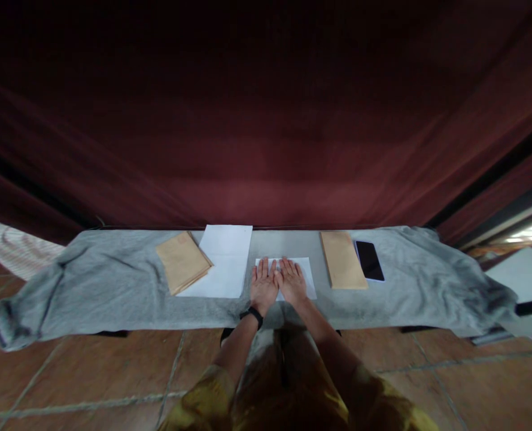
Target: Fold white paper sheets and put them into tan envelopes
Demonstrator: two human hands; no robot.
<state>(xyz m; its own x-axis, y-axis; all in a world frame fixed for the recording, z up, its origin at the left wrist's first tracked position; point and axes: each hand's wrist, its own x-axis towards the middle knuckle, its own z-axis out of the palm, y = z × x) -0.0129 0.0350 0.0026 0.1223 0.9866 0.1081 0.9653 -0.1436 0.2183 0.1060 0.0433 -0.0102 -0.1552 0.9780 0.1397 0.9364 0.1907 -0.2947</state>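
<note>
A sheet of white paper, smaller than the other sheets, lies crosswise in front of me, partly covered by my hands. My left hand rests flat on its left part, fingers stretched forward, a black band around the wrist. Beside it, my right hand lies flat on the middle of the paper. Both thumbs come close together, and I cannot tell whether they touch. Whether the paper is folded is hard to make out.
Brown envelopes lie in a pile at the left, overlapping larger white sheets. To the right are another brown envelope stack and a phone. Grey cloth covers the narrow table. A dark red curtain hangs behind it.
</note>
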